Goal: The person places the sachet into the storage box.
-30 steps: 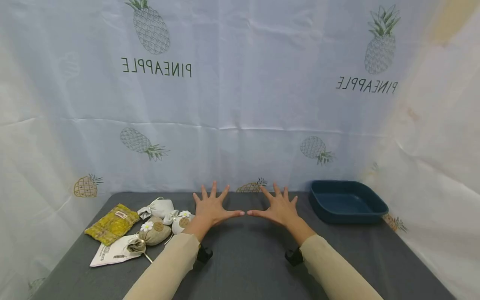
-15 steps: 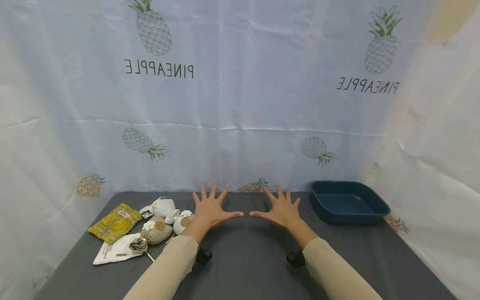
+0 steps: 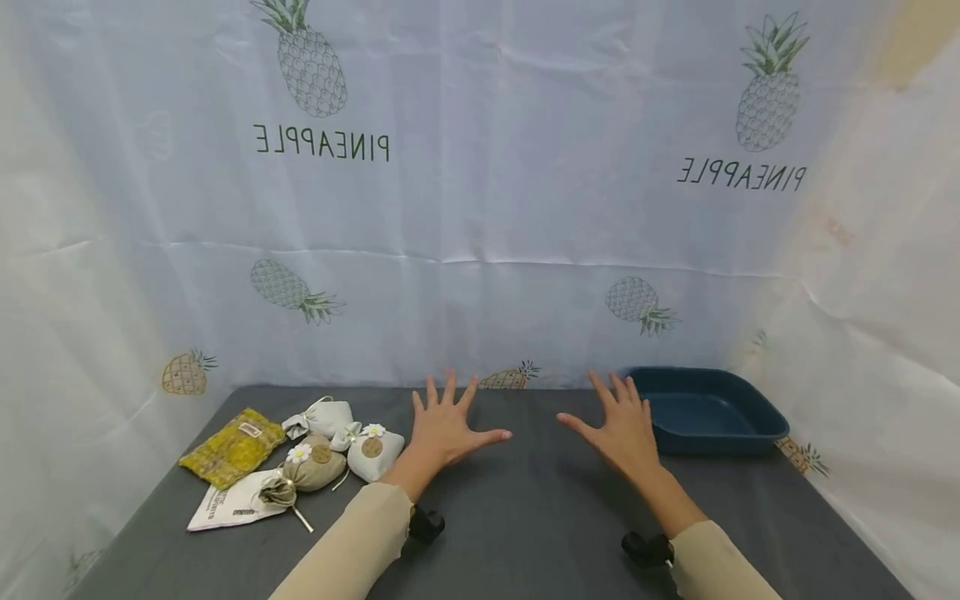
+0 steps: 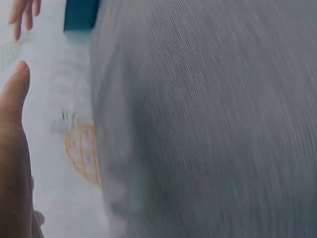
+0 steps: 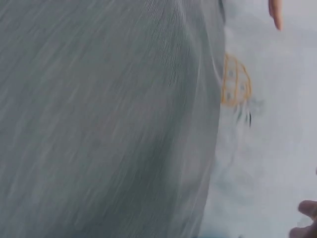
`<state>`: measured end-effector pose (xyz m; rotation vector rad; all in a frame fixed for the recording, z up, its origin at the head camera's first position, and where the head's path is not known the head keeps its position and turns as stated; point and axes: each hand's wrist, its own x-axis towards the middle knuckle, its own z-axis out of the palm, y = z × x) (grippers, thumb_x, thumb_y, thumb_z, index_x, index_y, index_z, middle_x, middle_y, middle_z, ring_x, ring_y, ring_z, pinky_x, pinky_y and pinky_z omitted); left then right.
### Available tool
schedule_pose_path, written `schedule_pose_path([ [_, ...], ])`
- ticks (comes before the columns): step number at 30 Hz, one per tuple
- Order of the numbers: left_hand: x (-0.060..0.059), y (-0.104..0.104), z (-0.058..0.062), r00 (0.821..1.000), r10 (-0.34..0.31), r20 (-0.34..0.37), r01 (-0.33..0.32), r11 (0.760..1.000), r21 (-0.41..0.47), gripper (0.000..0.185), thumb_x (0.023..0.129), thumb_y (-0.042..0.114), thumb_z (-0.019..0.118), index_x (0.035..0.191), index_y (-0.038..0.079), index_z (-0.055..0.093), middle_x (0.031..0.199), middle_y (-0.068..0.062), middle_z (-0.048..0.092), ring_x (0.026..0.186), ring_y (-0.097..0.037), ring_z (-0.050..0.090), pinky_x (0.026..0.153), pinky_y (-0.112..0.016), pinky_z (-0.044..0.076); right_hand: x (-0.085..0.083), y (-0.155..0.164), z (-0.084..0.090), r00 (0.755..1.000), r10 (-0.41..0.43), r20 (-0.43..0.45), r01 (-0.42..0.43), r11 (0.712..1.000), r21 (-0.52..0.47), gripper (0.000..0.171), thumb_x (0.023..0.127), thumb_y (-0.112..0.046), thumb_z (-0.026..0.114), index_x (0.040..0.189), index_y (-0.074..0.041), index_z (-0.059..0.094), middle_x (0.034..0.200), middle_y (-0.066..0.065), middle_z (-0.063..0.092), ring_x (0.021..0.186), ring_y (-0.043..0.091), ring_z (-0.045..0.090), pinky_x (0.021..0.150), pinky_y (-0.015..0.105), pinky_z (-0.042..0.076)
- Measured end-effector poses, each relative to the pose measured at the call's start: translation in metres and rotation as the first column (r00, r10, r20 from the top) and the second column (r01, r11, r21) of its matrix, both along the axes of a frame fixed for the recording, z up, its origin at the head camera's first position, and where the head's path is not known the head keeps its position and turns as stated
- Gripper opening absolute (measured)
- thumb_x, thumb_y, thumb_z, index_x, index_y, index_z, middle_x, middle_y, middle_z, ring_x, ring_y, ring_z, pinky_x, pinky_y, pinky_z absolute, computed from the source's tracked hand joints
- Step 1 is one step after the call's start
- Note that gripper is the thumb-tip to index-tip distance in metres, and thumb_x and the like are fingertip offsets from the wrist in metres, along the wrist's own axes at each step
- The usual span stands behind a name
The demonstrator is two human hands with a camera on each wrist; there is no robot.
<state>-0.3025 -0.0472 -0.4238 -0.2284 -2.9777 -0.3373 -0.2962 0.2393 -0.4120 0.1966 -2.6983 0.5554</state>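
My left hand (image 3: pixel 448 427) hovers low over the dark grey table (image 3: pixel 525 517), fingers spread and holding nothing. Just left of its wrist lies a white daisy pouch (image 3: pixel 372 450). My right hand (image 3: pixel 621 423) is also spread and empty, with its fingertips close to the left rim of a dark blue tray (image 3: pixel 720 442). The left wrist view is blurred: it shows my thumb (image 4: pixel 12 148), the table cloth (image 4: pixel 208 124) and a corner of the tray (image 4: pixel 81 15). The right wrist view shows only blurred table (image 5: pixel 99 119) and backdrop.
At the table's left lie a beige daisy pouch (image 3: pixel 311 471), a white pouch (image 3: pixel 324 417), a yellow packet (image 3: pixel 225 446) and a white printed packet (image 3: pixel 228 504). A white pineapple-print curtain (image 3: pixel 480 208) walls in the back and both sides.
Both hands have slid to the right. The right hand went further, from mid-table to beside the blue tray, so the thumbs now stand well apart.
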Motion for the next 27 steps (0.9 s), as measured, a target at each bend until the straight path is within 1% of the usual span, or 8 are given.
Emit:
schedule_pose_path([
  [2, 0.001, 0.013, 0.000, 1.000, -0.020, -0.003, 0.020, 1.000, 0.023, 0.111, 0.076, 0.092, 0.049, 0.164, 0.030, 0.018, 0.171, -0.013, 0.012, 0.155, -0.052, 0.012, 0.119, -0.073, 0.015, 0.004, 0.017, 0.000, 0.999, -0.019, -0.033, 0.016, 0.996, -0.085, 0.095, 0.086, -0.063, 0.069, 0.159, -0.015, 0.034, 0.164, 0.027, 0.027, 0.153, 0.052, 0.014, 0.114, 0.079, 0.014],
  [5, 0.003, 0.033, 0.001, 0.999, -0.051, -0.006, 0.051, 0.996, 0.073, 0.110, 0.079, 0.090, 0.048, 0.164, 0.029, 0.016, 0.171, -0.014, 0.013, 0.155, -0.051, 0.013, 0.120, -0.072, 0.016, 0.009, 0.041, -0.002, 0.994, -0.070, -0.087, 0.050, 0.976, -0.214, 0.087, 0.090, -0.052, 0.071, 0.159, -0.012, 0.035, 0.164, 0.029, 0.025, 0.154, 0.052, 0.012, 0.115, 0.078, 0.013],
  [9, 0.005, 0.059, -0.001, 0.996, -0.086, 0.004, 0.085, 0.987, 0.139, 0.109, 0.081, 0.089, 0.047, 0.165, 0.028, 0.011, 0.172, -0.013, 0.010, 0.156, -0.048, 0.011, 0.121, -0.071, 0.016, 0.013, 0.069, -0.007, 0.973, -0.175, -0.147, 0.113, 0.927, -0.359, 0.082, 0.093, -0.044, 0.071, 0.158, -0.010, 0.035, 0.164, 0.029, 0.024, 0.154, 0.051, 0.012, 0.117, 0.075, 0.014],
  [12, 0.005, 0.078, -0.003, 0.994, -0.106, 0.017, 0.100, 0.972, 0.215, 0.108, 0.083, 0.087, 0.048, 0.165, 0.028, 0.009, 0.172, -0.012, 0.010, 0.157, -0.046, 0.011, 0.121, -0.070, 0.016, 0.015, 0.087, -0.013, 0.959, -0.233, -0.161, 0.139, 0.884, -0.447, 0.080, 0.095, -0.039, 0.070, 0.159, -0.010, 0.033, 0.166, 0.027, 0.022, 0.155, 0.050, 0.011, 0.119, 0.073, 0.013],
  [17, 0.004, 0.105, -0.003, 0.991, -0.132, 0.028, 0.111, 0.914, 0.390, 0.108, 0.085, 0.084, 0.049, 0.165, 0.026, 0.008, 0.172, -0.012, 0.011, 0.157, -0.044, 0.013, 0.121, -0.069, 0.017, 0.015, 0.111, -0.025, 0.933, -0.305, -0.191, 0.167, 0.836, -0.523, 0.078, 0.095, -0.036, 0.069, 0.160, -0.013, 0.032, 0.166, 0.025, 0.023, 0.156, 0.047, 0.011, 0.121, 0.071, 0.009],
  [22, 0.002, 0.127, -0.005, 0.990, -0.135, 0.040, 0.098, 0.863, 0.495, 0.108, 0.086, 0.081, 0.051, 0.165, 0.022, 0.008, 0.171, -0.014, 0.014, 0.157, -0.042, 0.016, 0.121, -0.068, 0.020, 0.016, 0.130, -0.037, 0.890, -0.387, -0.240, 0.182, 0.786, -0.591, 0.078, 0.095, -0.033, 0.070, 0.160, -0.011, 0.032, 0.166, 0.026, 0.021, 0.157, 0.046, 0.008, 0.124, 0.067, 0.003],
  [24, 0.001, 0.136, -0.006, 0.989, -0.140, 0.048, 0.093, 0.843, 0.529, 0.107, 0.087, 0.079, 0.053, 0.165, 0.020, 0.009, 0.170, -0.014, 0.016, 0.157, -0.042, 0.017, 0.122, -0.067, 0.020, 0.017, 0.137, -0.042, 0.886, -0.404, -0.229, 0.188, 0.764, -0.617, 0.080, 0.096, -0.032, 0.068, 0.161, -0.009, 0.026, 0.167, 0.026, 0.017, 0.157, 0.045, 0.006, 0.124, 0.067, 0.002],
  [27, -0.002, 0.152, -0.010, 0.984, -0.169, 0.057, 0.107, 0.815, 0.569, 0.105, 0.089, 0.076, 0.053, 0.165, 0.018, 0.009, 0.170, -0.015, 0.017, 0.156, -0.041, 0.019, 0.122, -0.064, 0.021, 0.020, 0.149, -0.045, 0.889, -0.415, -0.191, 0.207, 0.738, -0.642, 0.084, 0.099, -0.031, 0.064, 0.164, -0.010, 0.015, 0.169, 0.021, 0.010, 0.158, 0.042, 0.004, 0.124, 0.066, 0.005],
])
